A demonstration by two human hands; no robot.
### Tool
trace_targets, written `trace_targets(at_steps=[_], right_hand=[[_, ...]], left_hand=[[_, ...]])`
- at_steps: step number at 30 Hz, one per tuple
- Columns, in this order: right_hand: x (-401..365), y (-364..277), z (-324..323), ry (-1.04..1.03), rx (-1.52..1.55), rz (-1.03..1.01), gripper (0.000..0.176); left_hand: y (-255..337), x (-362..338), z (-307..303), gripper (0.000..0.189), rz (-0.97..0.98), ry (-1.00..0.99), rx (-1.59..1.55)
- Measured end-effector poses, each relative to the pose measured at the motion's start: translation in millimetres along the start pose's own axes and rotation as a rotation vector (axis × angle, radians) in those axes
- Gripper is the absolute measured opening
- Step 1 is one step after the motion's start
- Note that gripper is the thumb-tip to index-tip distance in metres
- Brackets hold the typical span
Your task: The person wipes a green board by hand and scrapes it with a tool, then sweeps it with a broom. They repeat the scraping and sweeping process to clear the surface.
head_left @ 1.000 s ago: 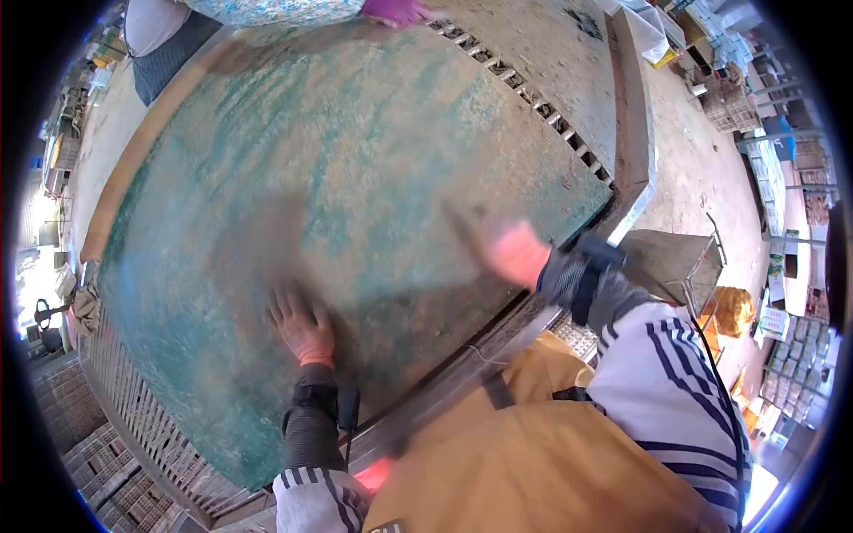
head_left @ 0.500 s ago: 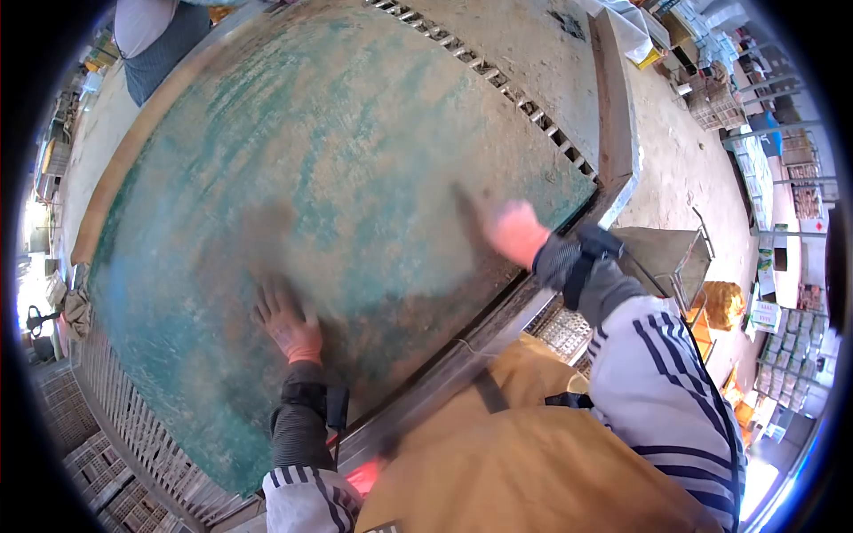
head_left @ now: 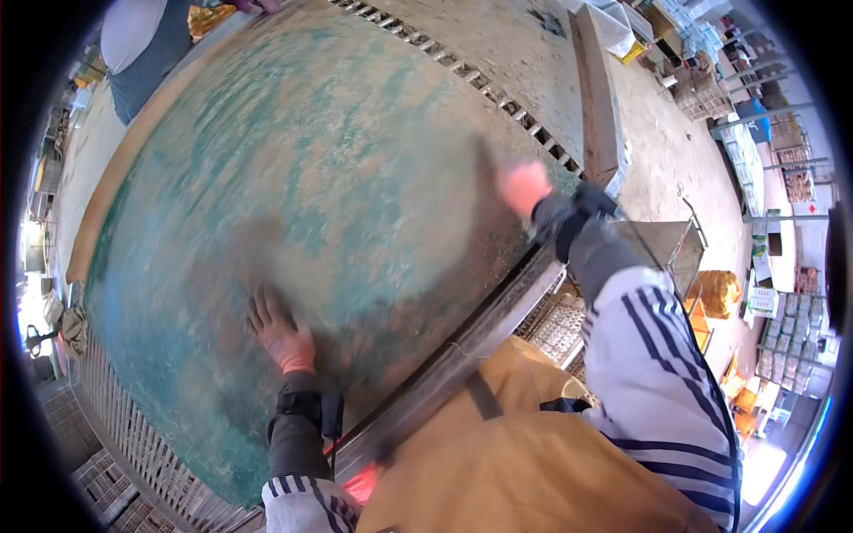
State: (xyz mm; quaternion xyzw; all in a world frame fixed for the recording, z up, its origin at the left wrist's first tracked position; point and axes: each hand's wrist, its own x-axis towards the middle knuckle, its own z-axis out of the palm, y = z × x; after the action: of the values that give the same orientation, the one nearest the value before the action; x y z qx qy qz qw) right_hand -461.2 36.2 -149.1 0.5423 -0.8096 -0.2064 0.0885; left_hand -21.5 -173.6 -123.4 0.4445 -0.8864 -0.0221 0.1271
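My left hand [head_left: 280, 330] lies flat with its fingers spread on the worn green tabletop [head_left: 355, 151], which is smeared with brownish dust. Farther right, near the table's right-hand edge, my right hand [head_left: 524, 186] is over the same surface. Motion blurs its fingers, so I cannot make out their pose or whether they hold anything. Dark shadows fall beside both hands. Black straps with small dark units wrap both wrists.
A slatted strip [head_left: 462, 71] runs along the table's far right side, with a wooden ledge [head_left: 597, 98] beyond it. Another person [head_left: 147, 53] stands at the upper left. A metal cart [head_left: 666, 249] is right of the table. Slatted crates [head_left: 555, 324] sit below its near edge.
My right hand has moved up and slightly right across the tabletop. My left hand stays nearly where it was, shifted slightly left in view. A person's hand now shows at the top edge.
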Motion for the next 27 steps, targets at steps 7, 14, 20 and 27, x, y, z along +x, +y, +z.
trace_targets(at_steps=[7, 14, 20, 27], right_hand=[[5, 29, -27, -0.044, 0.066, 0.014, 0.031], [41, 12, -35, -0.099, 0.14, 0.042, 0.024], [39, 18, -33, 0.112, 0.157, -0.002, 0.018], [73, 7, -14, 0.1, 0.205, 0.001, 0.034]], left_hand=[[1, 1, 2, 0.053, -0.026, -0.021, 0.032], [5, 4, -1, 0.053, -0.014, -0.025, 0.048], [5, 6, -1, 0.053, -0.018, -0.037, 0.035], [4, 1, -2, 0.054, -0.043, -0.079, 0.06]])
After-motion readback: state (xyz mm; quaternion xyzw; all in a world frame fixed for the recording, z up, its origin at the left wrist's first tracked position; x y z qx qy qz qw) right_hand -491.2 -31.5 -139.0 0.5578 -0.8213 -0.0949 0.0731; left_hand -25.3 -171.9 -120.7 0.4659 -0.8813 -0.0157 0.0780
